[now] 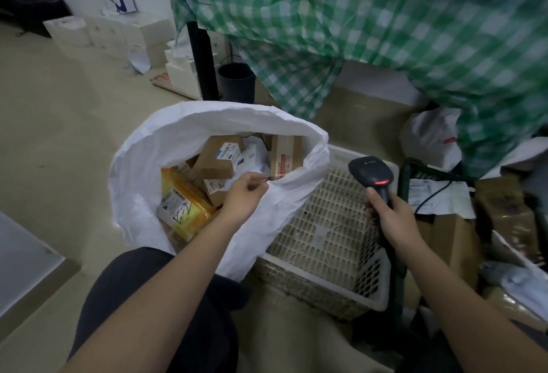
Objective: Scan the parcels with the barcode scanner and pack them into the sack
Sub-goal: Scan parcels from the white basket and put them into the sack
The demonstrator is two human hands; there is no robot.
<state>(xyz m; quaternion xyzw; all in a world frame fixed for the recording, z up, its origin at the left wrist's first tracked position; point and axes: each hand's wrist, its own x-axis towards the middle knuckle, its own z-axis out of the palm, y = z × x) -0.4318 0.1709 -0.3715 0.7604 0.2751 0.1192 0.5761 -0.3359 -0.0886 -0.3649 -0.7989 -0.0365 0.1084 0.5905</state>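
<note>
While left hand (246, 194) pinches white sack (142, 171) rim | right hand (394, 215) grips black scanner (372, 175), red-lit | brown parcels (218, 159) inside

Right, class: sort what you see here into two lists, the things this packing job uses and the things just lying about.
Part of the job:
- barcode scanner, gripped by the right hand
- white sack, its rim pinched by the left hand
- parcels inside the sack
- plastic basket beside the sack

Just lying about:
- checked tablecloth
- dark bin
- white boxes by the wall
</note>
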